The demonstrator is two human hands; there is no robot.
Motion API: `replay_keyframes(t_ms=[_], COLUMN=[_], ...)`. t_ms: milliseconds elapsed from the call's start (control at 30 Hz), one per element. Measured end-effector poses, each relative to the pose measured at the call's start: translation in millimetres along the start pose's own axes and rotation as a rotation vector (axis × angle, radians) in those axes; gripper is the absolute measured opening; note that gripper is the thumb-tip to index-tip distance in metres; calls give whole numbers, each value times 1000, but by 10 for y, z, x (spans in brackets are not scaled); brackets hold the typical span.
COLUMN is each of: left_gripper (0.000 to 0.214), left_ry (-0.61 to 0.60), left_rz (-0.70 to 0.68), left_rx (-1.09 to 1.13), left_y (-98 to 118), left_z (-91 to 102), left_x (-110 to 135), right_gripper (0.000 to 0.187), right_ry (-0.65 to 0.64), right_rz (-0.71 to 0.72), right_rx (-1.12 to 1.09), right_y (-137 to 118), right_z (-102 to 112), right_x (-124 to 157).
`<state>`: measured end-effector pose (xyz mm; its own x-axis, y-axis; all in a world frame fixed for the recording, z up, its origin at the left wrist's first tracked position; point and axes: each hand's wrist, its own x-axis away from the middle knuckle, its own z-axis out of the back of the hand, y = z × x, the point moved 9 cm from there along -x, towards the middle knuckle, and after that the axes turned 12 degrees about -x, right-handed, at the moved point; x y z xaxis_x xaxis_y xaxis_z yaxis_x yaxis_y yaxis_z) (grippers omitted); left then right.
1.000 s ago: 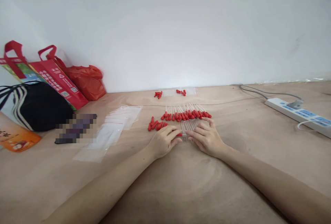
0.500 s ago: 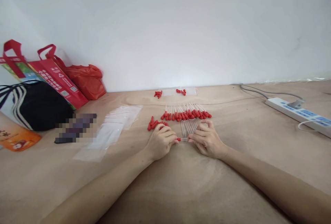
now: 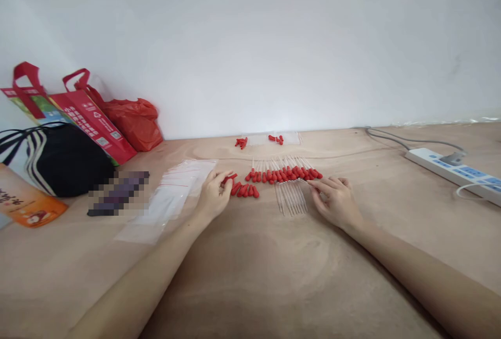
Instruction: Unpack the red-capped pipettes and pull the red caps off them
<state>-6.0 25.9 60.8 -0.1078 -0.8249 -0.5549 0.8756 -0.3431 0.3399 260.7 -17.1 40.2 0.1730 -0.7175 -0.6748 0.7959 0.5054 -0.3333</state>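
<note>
My left hand [image 3: 213, 193] is closed in a pinch on a red rubber dropper bulb [image 3: 231, 177], beside a small pile of loose red bulbs [image 3: 245, 190]. On the other side, my right hand [image 3: 335, 202] pinches a thin clear glass dropper tube [image 3: 302, 180], which points left from the fingertips. Below that tube lies a row of bare glass tubes [image 3: 290, 200], side by side. Just beyond them, assembled droppers [image 3: 282, 173] form a long row, red bulbs toward me and glass stems pointing away.
Clear zip bags [image 3: 168, 193] lie left of my left hand. More red bulbs [image 3: 241, 143] and a clear bag [image 3: 256, 140] are near the wall. Shopping bags [image 3: 94, 119], a black drawstring bag [image 3: 74, 161] and an orange pouch [image 3: 35, 203] stand left. A power strip [image 3: 454, 169] lies right.
My hands have moved apart from the bulb and tube they held together. My left hand went left to the loose bulbs and pinches one; my right hand moved right and holds a bare tube.
</note>
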Motion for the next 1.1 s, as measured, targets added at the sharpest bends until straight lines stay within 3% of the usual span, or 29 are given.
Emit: replay_keyframes(t_ms=[133, 300, 533, 633, 800, 967, 1100], left_gripper=[23, 24, 25, 21, 28, 34, 26], left_ry=[-134, -233, -99, -178, -331, -467, -460], left_rz=[125, 140, 228, 225, 209, 249, 301], left_rx=[43, 66, -87, -253, -363, -402, -405], left_y=[-215, -202, -334, -305, -103, -3, -26], left_z=[-161, -304, -150, -209, -440, -748, -719], left_x=[-26, -16, -85, -216, -482, -583, -665], right_gripper=[29, 30, 29, 29, 29, 30, 30], right_ry=[-95, -180, -290, -324, -311, -264, -205], right_rz=[-71, -133, -179, -192, -231, -286, -270], right_rx=[104, 115, 88, 70, 7, -40, -45], right_y=[55, 89, 101, 97, 125, 185, 168], right_z=[-119, -212, -339, -389, -372, -302, -236], right_x=[18, 45, 59, 59, 54, 49, 33])
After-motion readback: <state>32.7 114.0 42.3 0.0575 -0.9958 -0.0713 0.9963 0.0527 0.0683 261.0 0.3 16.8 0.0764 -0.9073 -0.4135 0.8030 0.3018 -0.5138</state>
